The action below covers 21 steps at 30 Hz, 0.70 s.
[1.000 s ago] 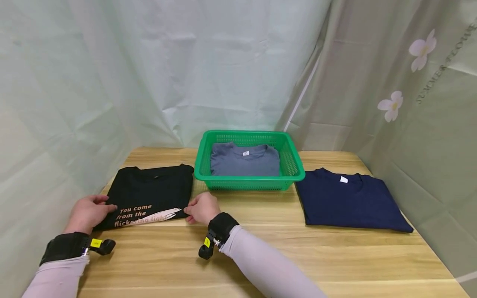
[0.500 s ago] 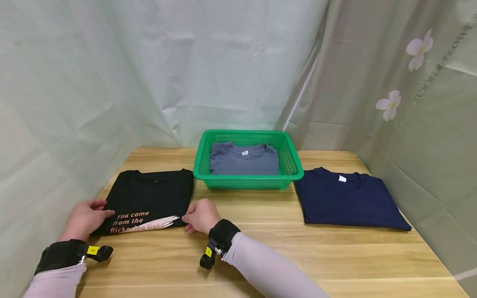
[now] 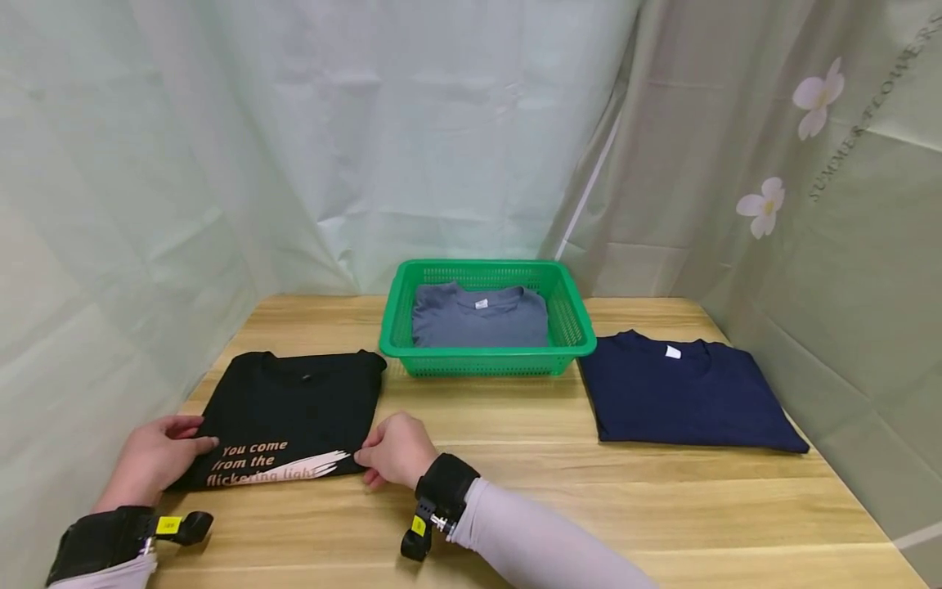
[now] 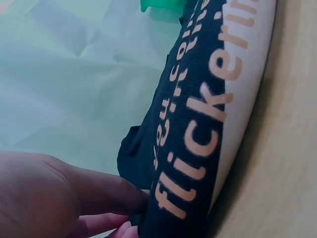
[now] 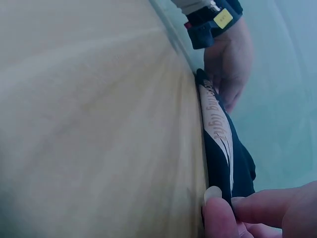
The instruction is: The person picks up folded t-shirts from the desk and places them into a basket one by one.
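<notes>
A folded black T-shirt [image 3: 294,401] with orange lettering and a white brush stroke lies on the left of the table. My left hand [image 3: 153,458] pinches its left side near the front corner; in the left wrist view the thumb rests on top of the cloth [image 4: 190,129] and the other fingertips are partly hidden. At the front right corner my right hand [image 3: 399,450] pinches the shirt between thumb and fingers, as the right wrist view shows up close on the black cloth [image 5: 242,163].
Behind, a green plastic basket [image 3: 486,361] holds a folded grey T-shirt [image 3: 478,321]. A folded navy T-shirt [image 3: 688,397] lies to the right on the wooden table [image 3: 559,515]. Pale curtains [image 3: 441,131] hang around the back and sides.
Both hands have drawn the black T-shirt toward the table's front edge, a little to the left. The basket and the other shirts stay where they were.
</notes>
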Motion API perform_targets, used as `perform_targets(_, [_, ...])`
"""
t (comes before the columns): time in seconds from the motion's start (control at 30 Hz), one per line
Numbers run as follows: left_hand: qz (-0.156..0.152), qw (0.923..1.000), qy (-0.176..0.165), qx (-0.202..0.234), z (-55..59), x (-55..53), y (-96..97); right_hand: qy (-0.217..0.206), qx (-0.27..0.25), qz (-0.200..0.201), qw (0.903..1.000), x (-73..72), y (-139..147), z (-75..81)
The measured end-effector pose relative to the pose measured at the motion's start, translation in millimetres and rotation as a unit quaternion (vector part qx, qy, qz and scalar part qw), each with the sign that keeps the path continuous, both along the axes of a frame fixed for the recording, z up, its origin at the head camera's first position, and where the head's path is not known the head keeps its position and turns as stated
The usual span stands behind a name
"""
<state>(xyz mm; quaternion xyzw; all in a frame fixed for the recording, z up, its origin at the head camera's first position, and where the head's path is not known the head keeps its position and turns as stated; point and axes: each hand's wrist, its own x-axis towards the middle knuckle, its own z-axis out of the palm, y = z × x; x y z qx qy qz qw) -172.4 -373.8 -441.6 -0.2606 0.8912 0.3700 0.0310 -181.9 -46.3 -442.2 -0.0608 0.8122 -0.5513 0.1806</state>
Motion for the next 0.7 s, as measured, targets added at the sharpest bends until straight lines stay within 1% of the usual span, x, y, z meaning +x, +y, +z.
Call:
perform_targets(0.2, [-0.003, 1.0000, -0.002, -0.005, -2.5, 8.4, -0.4, -0.001, 0.002, 0.014, 0.9999, 11.3, 5, -1.1])
perform_targets(0.47, [0.007, 0.9998, -0.018, -0.006, -4.0, 18.6, 2.0, -0.012, 0.013, 0.023, 0.9996, 23.5, 7, 0.7])
perform_targets(0.63, [0.002, 0.9997, -0.024, -0.006, -4.7, 24.8, 0.3, -0.001, 0.018, 0.028, 0.9994, 28.6, 7, -2.4])
perform_targets(0.7, [0.006, 0.9996, -0.029, 0.003, -6.2, 26.5, -0.5, 0.006, 0.022, 0.030, 0.9993, 30.0, 8, -2.7])
